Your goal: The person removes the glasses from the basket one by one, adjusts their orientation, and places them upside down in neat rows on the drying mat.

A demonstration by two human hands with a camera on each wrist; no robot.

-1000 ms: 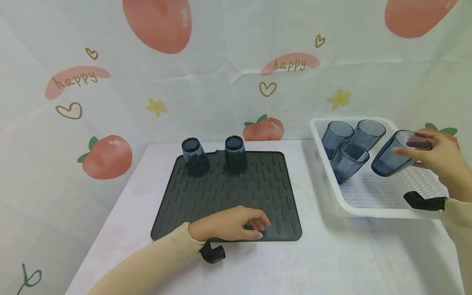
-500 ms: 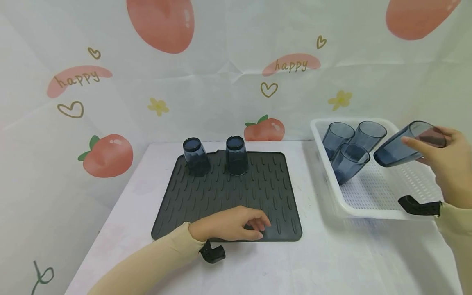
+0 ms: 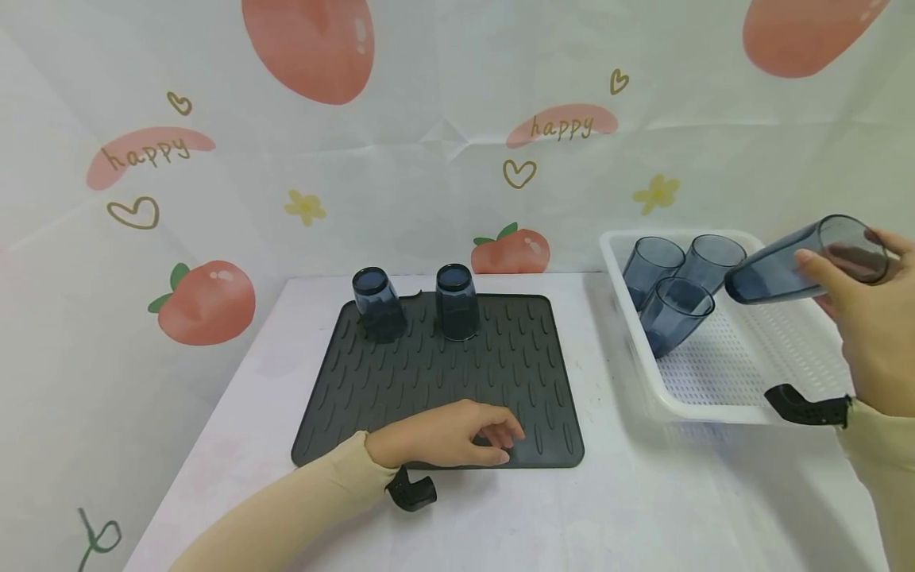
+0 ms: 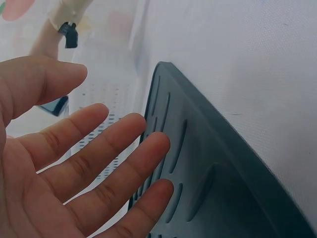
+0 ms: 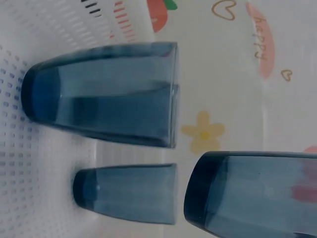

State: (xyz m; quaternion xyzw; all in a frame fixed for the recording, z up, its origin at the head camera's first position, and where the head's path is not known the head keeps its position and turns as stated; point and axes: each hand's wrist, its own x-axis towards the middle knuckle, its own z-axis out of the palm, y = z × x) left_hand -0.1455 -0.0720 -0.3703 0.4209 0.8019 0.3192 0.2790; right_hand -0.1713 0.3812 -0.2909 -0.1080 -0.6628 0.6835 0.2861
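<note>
Blue glasses [image 3: 772, 268]: six; right hand [image 3: 874, 326] grips one.

On the backdrop [image 3: 400, 151], "happy" stands on a pink patch [image 3: 151, 157] above-left of the dark mat [image 3: 511, 349] and another pink patch [image 3: 561, 125] above-right.

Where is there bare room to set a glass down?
The mat right of its two upturned glasses, beyond the left hand, is bare; so is the table between mat and basket. The basket's left side is crowded with three glasses.
</note>
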